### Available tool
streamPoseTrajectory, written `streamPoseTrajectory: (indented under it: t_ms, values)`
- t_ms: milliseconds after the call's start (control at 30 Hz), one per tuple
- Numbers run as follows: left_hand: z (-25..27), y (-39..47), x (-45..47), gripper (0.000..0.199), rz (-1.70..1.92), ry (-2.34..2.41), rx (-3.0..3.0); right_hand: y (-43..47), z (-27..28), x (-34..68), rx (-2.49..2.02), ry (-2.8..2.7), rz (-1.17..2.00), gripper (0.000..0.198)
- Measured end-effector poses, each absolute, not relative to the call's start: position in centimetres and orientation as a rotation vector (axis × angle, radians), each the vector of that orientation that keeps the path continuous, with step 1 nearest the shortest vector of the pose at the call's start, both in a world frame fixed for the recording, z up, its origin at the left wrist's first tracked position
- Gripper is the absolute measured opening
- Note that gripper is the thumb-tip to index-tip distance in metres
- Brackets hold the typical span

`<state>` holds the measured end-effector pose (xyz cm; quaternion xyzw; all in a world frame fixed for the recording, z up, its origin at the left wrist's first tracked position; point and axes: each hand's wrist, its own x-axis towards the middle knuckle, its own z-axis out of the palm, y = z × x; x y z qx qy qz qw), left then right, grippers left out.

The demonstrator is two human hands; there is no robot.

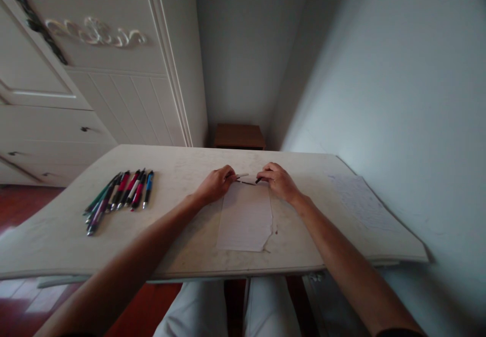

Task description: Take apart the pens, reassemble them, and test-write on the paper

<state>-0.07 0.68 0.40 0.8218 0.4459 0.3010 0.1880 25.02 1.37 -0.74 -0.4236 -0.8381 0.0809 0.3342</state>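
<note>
My left hand is closed in a pinch near the top edge of a white sheet of paper. A slim white stick-like piece sticks out from its fingertips, with a small dark tip beside it. Across the gap, my right hand pinches a short black piece, which looks like a pen part. Between the hands, a thin dark rod lies at the paper's top edge. The paper's right side is torn and ragged.
Several click pens in red, black, blue, green and purple lie at the left of the white table. A sheet with writing lies at the right, by the wall. A white cabinet and a brown stool-like piece stand beyond.
</note>
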Motion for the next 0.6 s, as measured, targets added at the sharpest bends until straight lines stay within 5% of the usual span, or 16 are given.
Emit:
streamPoseTrajectory:
  t_ms: [600]
  values:
    - [0.46, 0.25, -0.15, 0.016, 0.897, 1.285, 2.239, 1.50, -0.68, 25.42, -1.078, -2.127, 0.329, 0.022]
